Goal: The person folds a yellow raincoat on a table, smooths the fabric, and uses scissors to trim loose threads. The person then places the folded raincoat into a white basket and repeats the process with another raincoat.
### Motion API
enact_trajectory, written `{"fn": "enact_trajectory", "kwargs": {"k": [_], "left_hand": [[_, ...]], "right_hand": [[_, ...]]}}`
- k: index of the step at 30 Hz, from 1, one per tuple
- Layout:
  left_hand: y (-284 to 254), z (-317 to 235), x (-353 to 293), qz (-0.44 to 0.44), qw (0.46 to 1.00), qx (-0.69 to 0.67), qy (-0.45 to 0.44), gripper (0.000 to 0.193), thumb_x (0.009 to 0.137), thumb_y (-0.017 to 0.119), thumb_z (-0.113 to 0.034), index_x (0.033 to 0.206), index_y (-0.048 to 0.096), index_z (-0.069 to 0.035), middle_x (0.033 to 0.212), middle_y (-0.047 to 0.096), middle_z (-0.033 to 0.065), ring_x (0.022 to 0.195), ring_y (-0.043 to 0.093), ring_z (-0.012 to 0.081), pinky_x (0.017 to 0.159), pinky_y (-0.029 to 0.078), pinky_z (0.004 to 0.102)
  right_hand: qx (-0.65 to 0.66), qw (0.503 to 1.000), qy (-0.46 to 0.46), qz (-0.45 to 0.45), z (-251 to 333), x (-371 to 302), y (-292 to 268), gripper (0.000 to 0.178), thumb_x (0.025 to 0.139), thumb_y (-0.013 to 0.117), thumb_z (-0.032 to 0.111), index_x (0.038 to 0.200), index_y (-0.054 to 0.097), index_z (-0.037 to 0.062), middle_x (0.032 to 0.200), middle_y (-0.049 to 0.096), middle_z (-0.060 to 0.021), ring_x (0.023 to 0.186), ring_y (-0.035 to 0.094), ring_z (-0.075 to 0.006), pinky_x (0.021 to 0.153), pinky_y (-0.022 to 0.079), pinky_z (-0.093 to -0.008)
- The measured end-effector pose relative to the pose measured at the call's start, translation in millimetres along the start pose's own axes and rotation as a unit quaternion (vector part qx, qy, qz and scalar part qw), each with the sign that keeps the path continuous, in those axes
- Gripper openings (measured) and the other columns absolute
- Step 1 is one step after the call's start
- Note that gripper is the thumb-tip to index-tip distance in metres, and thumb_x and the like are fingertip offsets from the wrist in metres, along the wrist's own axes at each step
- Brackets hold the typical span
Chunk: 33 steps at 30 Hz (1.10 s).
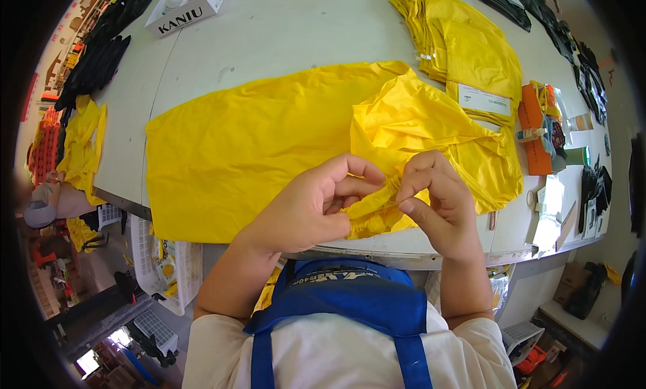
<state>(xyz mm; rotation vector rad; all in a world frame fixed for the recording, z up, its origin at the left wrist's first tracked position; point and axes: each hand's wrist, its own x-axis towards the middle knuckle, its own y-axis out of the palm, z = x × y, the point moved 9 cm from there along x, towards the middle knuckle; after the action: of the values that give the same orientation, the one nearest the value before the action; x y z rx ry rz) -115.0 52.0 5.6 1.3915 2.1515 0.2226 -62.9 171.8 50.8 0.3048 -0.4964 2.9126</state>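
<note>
A large yellow garment [242, 147] of smooth, thin fabric lies spread on the pale table, its right part opened and crumpled. At the table's near edge my left hand [313, 204] is closed on the gathered, elastic-looking edge of this garment. Close beside it on the right, my right hand [441, 204] pinches at the same edge with thumb and fingers. A thin line like a thread seems to run between the two hands, too fine to be sure of. Folds partly hide the fingertips.
A stack of folded yellow garments [464, 36] with a white label lies at the far right. Beyond it stands an orange box [535, 143] of small items. A white box [192, 11] is at the far left. A white basket [192, 271] stands below the table; another person [57, 197] sits left.
</note>
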Motion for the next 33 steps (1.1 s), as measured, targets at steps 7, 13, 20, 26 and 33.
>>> {"fn": "enact_trajectory", "kwargs": {"k": [7,13,20,26,33], "left_hand": [[3,4,2,-0.004,0.999,0.018,-0.027,0.061,0.067,0.049,0.009,0.125,0.037,-0.004,0.122,0.056,0.0126,0.115,0.051,0.0153,0.092,0.04,0.0233],[-1,5,8,-0.014,0.999,0.032,-0.025,0.057,0.068,0.048,0.009,0.121,0.039,-0.008,0.12,0.057,0.012,0.113,0.05,0.0123,0.089,0.039,0.0204],[-9,10,8,-0.021,1.0,0.019,0.01,0.052,0.069,0.051,0.008,0.117,0.04,-0.005,0.117,0.058,0.0114,0.113,0.05,0.0129,0.093,0.037,0.0217],[-5,10,12,-0.005,1.0,-0.025,0.014,0.048,0.068,0.052,0.008,0.112,0.041,-0.006,0.116,0.059,0.0111,0.114,0.05,0.0142,0.096,0.035,0.0237],[-7,11,13,-0.015,0.999,-0.028,0.027,0.048,0.067,0.053,0.009,0.111,0.041,-0.008,0.116,0.06,0.0111,0.113,0.05,0.0136,0.095,0.034,0.0233]], "right_hand": [[-0.15,0.98,-0.132,0.009,22,3,-1,0.021,0.066,0.071,-0.001,0.086,0.064,0.0022,0.088,0.058,-0.0085,0.08,0.056,-0.0234,0.068,0.045,-0.0308],[-0.233,0.959,-0.161,-0.008,32,-5,1,0.018,0.067,0.07,0.0,0.083,0.063,0.0021,0.083,0.058,-0.007,0.077,0.056,-0.0252,0.068,0.046,-0.0321],[-0.029,0.965,0.125,-0.229,-100,-76,-107,0.023,0.085,0.055,0.003,0.107,0.054,-0.0009,0.105,0.054,-0.0099,0.091,0.05,-0.0171,0.083,0.04,-0.026],[-0.447,0.639,0.509,-0.365,-258,-283,-230,0.044,0.084,0.058,0.011,0.126,0.047,0.0035,0.127,0.05,-0.0183,0.111,0.052,-0.0329,0.097,0.039,-0.0388],[-0.502,0.695,0.448,-0.253,-285,-320,-243,0.025,0.086,0.054,0.01,0.109,0.055,0.0006,0.105,0.055,-0.018,0.091,0.058,-0.0293,0.078,0.046,-0.0395]]}}
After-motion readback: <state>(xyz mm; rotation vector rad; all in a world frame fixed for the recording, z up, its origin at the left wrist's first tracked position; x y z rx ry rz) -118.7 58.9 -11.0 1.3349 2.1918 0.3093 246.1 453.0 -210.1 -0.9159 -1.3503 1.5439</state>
